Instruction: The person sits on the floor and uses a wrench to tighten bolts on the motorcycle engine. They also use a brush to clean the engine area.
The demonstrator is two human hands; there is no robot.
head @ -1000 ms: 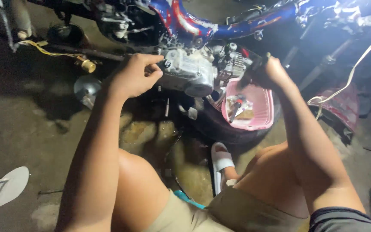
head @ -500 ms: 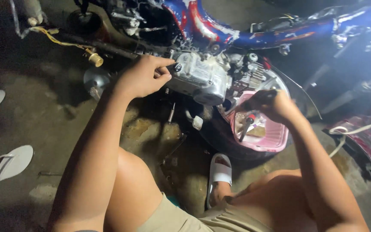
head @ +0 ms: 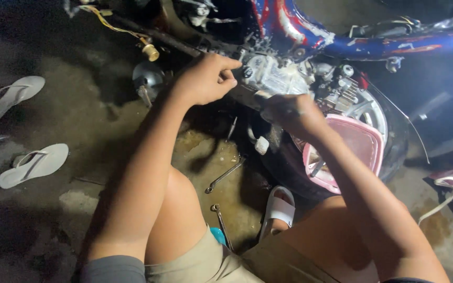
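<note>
In the head view, the left hand was curled into a loose fist, fingers pressed together, thumb and forefinger pinching at a small fitting on the left face of the engine; what lay between the fingertips could not be told. The right hand was closed around a dark, blurred object just below the engine, at about 5 o'clock from the left hand; the object's kind could not be told. The engine sat at 12 o'clock in the frame, under the blue and red frame of a motorcycle. The step in hand appeared to be fastener work on the engine casing. A further turn would call for a firm pinch and a steady wrist, since the fitting was small and poorly lit. A pink basket rested on the tyre at 3 o'clock from the right hand. Two wrenches lay on the stained concrete floor at 6 o'clock from the engine. Two pale sandals lay at 9 o'clock, well apart. The surroundings were dark, lit only near the work.
</note>
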